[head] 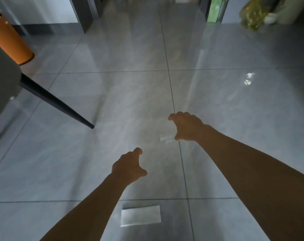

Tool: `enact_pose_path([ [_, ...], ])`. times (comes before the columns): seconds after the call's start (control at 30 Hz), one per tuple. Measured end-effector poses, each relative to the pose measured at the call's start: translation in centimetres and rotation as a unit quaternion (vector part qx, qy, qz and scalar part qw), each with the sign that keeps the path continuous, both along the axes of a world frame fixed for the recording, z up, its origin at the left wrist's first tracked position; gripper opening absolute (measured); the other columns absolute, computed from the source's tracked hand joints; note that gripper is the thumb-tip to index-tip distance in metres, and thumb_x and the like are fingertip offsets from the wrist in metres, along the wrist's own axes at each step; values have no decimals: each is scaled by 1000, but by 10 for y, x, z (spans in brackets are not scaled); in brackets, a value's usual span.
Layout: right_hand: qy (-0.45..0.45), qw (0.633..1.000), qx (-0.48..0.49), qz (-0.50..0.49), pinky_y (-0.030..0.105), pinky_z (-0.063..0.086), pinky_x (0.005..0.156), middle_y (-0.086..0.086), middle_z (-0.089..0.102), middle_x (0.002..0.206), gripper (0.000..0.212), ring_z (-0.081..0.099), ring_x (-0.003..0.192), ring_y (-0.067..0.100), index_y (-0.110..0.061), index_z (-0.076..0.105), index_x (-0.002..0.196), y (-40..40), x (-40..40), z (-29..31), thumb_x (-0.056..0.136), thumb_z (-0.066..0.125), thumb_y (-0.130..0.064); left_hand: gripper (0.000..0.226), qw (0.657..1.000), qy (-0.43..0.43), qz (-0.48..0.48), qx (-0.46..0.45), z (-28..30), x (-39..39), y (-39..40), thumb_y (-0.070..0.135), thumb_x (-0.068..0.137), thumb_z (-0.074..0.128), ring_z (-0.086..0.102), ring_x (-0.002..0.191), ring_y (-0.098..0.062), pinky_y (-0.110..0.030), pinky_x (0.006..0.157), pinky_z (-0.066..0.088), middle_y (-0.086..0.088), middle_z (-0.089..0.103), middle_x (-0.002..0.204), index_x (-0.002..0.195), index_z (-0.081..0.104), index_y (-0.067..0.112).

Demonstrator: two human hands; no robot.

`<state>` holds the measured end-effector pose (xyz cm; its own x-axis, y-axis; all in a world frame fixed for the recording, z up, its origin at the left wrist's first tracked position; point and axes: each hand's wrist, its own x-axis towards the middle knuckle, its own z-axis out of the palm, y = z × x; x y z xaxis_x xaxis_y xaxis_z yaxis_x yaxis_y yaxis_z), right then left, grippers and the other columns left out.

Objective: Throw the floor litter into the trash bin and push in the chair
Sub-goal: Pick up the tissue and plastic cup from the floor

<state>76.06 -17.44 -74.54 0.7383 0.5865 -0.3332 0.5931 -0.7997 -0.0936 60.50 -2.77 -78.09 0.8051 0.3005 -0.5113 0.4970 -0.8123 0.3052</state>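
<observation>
Right hand [187, 126] is out front w/ fingers curled and spread apart, thumb just beside a small pale scrap [166, 138] on the floor [113, 101], holding nothing yet. It's cupped that way because, I'd judge, you're about to close on that scrap from above; whether the thumb is already touching it I can't tell (frame is motion-blurred there). Left hand [130, 166] hangs lower and nearer you, also spread and bare, prob. just for balance while you bend.

More litter: a flat white paper slip [140, 215] lies close to you, between your two forearms, flat on the tile, so it'll need a fingernail edge or a slide to lift. A crumpled clear wrapper [248, 78] sits well apart, far right.

Trash bin [10, 39], orange, stands far left, past the chair [3, 91]. Chair is at the left edge of view, one dark leg [57, 102] splayed out toward the middle of the floor, tip near your path.

Room to move: floor ahead is wide open, nothing betw. you and the scrap. Route to the bin runs around that leg, so watch your feet there. Yellow-green bag [252, 14] far right is out of the way.
</observation>
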Motion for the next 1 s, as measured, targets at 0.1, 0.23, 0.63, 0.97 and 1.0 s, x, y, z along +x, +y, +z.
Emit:
enact_pose_path([
  [0.1, -7, 1000, -24, 7, 41, 44, 100, 10, 49, 136, 77, 50, 123, 30, -18, 37, 144, 5, 6, -33, 80, 78, -18, 71, 999, 8, -31, 23, -34, -3, 1, 33, 77, 75, 65, 100, -20, -32, 87, 54, 1, 60, 126, 137, 38, 28],
  [0.23, -24, 998, -46, 21, 43, 46, 99, 11, 50, 135, 78, 50, 122, 31, -16, 38, 142, 14, 14, -63, 77, 80, -19, 70, 995, 9, -74, 72, -65, -6, 4, 35, 78, 75, 61, 111, -19, -29, 87, 48, 2, 61, 125, 137, 39, 27],
  [0.63, -51, 991, -109, 64, 44, 43, 100, 13, 44, 141, 86, 44, 128, 34, -14, 33, 144, 32, 22, -132, 75, 83, -21, 76, 977, 95, -169, 91, -135, -51, -26, 36, 73, 79, 51, 119, -24, -38, 96, 45, -3, 48, 130, 135, 37, 23],
  [0.97, -59, 987, -136, 70, 44, 42, 100, 12, 47, 136, 81, 44, 127, 33, -12, 35, 141, 29, 21, -153, 75, 82, -17, 66, 963, 65, -221, 140, -147, -69, -42, 28, 75, 74, 50, 111, -26, -38, 87, 45, -8, 42, 128, 129, 38, 16],
  [1.0, -64, 986, -139, 71, 44, 42, 101, 12, 47, 136, 81, 44, 128, 33, -12, 35, 141, 29, 21, -154, 75, 82, -16, 64, 963, 66, -222, 141, -147, -69, -42, 26, 76, 73, 49, 112, -27, -38, 88, 45, -9, 42, 129, 129, 39, 15],
])
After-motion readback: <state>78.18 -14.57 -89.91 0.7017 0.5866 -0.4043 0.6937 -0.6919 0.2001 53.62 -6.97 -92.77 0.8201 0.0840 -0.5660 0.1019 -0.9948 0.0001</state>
